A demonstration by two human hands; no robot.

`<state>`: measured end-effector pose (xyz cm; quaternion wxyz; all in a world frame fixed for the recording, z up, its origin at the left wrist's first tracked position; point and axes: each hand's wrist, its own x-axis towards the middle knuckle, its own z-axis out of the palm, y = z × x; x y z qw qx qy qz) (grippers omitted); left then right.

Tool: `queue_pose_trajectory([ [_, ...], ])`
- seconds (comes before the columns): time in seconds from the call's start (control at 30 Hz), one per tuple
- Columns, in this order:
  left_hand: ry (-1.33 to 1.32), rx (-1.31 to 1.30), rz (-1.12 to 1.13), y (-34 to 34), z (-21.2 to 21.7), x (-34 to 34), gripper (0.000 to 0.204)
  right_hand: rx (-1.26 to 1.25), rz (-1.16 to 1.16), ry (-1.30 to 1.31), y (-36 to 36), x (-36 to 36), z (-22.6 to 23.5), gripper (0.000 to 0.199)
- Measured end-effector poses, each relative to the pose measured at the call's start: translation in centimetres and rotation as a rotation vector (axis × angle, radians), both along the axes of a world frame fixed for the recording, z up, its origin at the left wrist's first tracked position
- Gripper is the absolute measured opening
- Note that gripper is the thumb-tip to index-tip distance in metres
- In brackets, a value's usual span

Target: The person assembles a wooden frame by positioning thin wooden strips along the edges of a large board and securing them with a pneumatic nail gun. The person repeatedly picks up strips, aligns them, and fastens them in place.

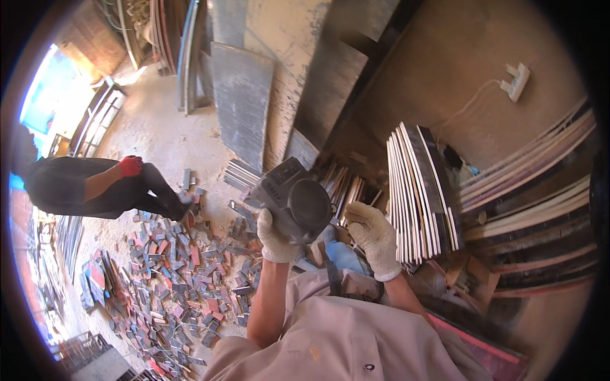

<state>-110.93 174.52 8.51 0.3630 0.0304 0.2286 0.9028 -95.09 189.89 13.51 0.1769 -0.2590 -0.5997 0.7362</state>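
A black portable speaker (293,202) with a large round front and small controls along one edge is held up in front of my chest. My left hand (276,241), in a white knitted glove, grips its lower left side with the thumb up against the casing. My right hand (373,238), in a matching glove, is just right of the speaker, apart from it. Its fingers are half curled and spread, with nothing seen in them.
Small wood offcuts (184,273) lie heaped on the floor to my left. Another person (95,184) with a red glove bends beyond them. Large boards (241,95) lean ahead. Stacked panel strips (419,190) stand right. A white power strip (516,82) is at the upper right.
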Motion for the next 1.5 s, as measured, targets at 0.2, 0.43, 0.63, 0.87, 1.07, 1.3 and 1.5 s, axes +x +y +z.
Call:
queue_pose_trajectory([
  [0.2,0.127,-0.056,-0.234,-0.1,0.5,-0.4,0.103,0.149,-0.051,-0.034,-0.1,0.8,1.1,0.055],
  [0.43,0.393,-0.15,-0.399,3.7,4.3,-1.2,0.138,0.108,0.016,0.089,2.6,0.0,5.6,0.09],
  [0.63,0.485,-0.192,-0.579,10.5,6.1,0.7,0.138,0.361,0.109,0.029,9.3,1.6,6.0,0.125],
  [0.87,0.512,-0.348,-0.725,17.4,5.2,3.3,0.127,0.436,0.107,-0.053,15.7,4.4,4.2,0.12],
  [1.07,0.655,-0.53,-0.72,18.7,3.7,2.9,0.109,0.307,0.03,-0.113,18.5,3.2,3.4,0.105],
  [1.3,1.118,-0.923,-0.442,19.4,4.3,5.3,0.111,0.348,-0.424,-0.163,24.9,5.3,-5.7,0.087],
  [1.5,1.089,-1.075,-0.35,18.4,3.4,7.1,0.118,1.597,-0.466,-0.277,22.0,1.6,10.0,0.045],
])
